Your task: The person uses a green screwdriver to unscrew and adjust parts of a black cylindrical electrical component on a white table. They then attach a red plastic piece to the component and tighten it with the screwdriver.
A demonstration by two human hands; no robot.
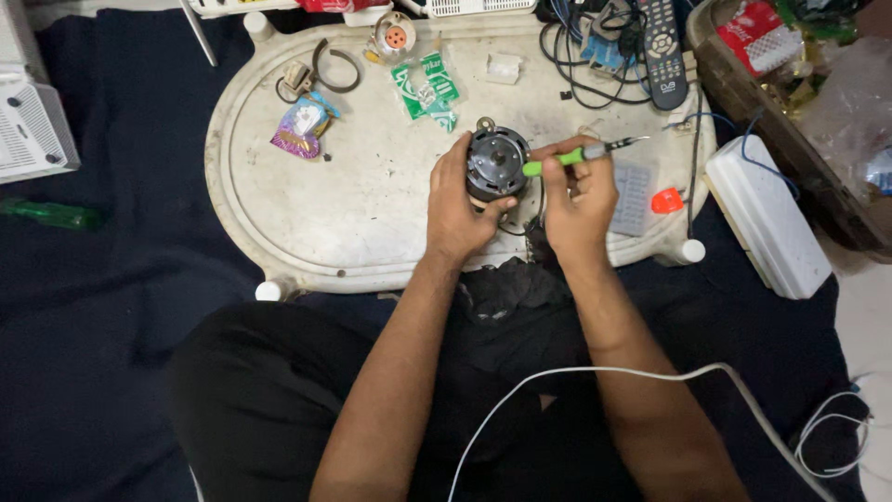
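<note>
Home repair corner, floor level: we sit on a dark blue cloth [111, 307] at a low, worn white plastic table [279, 214] serving as a workbench. On it we note a tangle of black cables [581, 65] and a remote control [662, 46] far right, small part packets [426, 88], and a cluttered wooden crate [743, 93] beyond.

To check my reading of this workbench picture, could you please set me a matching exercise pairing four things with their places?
Things:
1. motor
2. green-handled screwdriver
3. remote control
4. green packet

Places:
A. top right of the tray, beside tangled cables
B. gripped in the right hand
C. lying flat on the tray above the motor
D. steadied by the left hand

Pairs: 1-D, 2-B, 3-A, 4-C
</note>
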